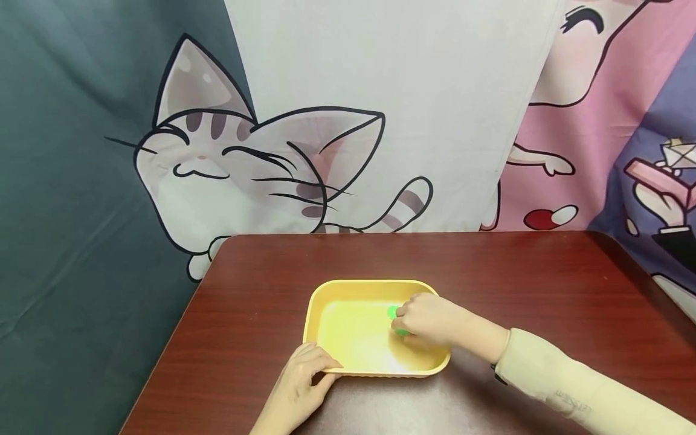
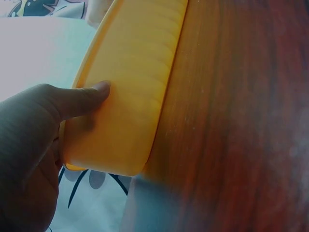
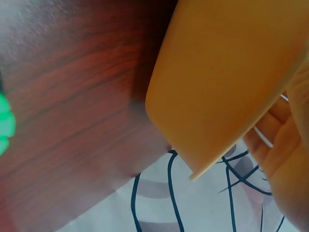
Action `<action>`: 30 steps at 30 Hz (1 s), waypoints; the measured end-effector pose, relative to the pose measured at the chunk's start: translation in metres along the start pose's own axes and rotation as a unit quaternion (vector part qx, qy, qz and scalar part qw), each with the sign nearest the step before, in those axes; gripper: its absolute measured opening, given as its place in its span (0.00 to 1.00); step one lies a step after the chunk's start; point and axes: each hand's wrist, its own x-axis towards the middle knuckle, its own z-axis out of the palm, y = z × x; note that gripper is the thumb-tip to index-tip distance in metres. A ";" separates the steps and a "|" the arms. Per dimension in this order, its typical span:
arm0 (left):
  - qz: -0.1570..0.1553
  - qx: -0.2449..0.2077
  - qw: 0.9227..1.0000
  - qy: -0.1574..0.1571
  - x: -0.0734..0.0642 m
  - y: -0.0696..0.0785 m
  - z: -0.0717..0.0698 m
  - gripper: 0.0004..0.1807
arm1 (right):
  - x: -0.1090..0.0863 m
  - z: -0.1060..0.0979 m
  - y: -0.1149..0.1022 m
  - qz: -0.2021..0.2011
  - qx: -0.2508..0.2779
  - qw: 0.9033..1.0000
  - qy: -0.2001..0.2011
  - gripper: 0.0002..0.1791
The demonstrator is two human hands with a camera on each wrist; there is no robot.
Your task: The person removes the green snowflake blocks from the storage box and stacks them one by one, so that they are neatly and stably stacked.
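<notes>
A shallow yellow plastic basin (image 1: pixel 353 338) with rounded corners lies on the table. My left hand (image 1: pixel 301 380) grips its near left corner; in the left wrist view the thumb (image 2: pixel 84 100) presses the outer wall, while most of the other fingers are hidden. My right hand (image 1: pixel 426 320) reaches over the right rim into the basin, its fingers curled round a bright green thing (image 1: pixel 402 331). Green shows on both sides of the fingers, but its kind is too covered to tell. In the right wrist view the hand (image 3: pixel 285 159) is partly behind the basin wall (image 3: pixel 217 72).
The dark red wooden table (image 1: pixel 261 266) stretches around the basin. A curtain (image 1: pixel 424 72) with cartoon cats hangs behind its far edge. At the left edge of the right wrist view a green shape (image 3: pixel 6 123) is cut off; what it is cannot be told.
</notes>
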 end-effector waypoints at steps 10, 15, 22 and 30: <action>0.019 0.006 1.000 0.012 -0.001 0.002 0.005 0.08 | 0.025 -0.008 0.012 0.057 0.011 0.989 -0.136 0.10; 0.006 0.005 1.000 0.006 0.002 0.003 0.007 0.02 | 0.030 -0.009 0.012 0.098 0.013 0.972 -0.214 0.15; 0.021 0.018 1.000 0.008 0.004 0.002 0.005 0.02 | 0.031 -0.004 0.010 0.080 -0.027 0.975 -0.204 0.17; 0.022 0.025 0.999 0.004 0.001 0.002 0.002 0.02 | 0.032 -0.001 0.004 0.054 -0.034 0.980 -0.189 0.17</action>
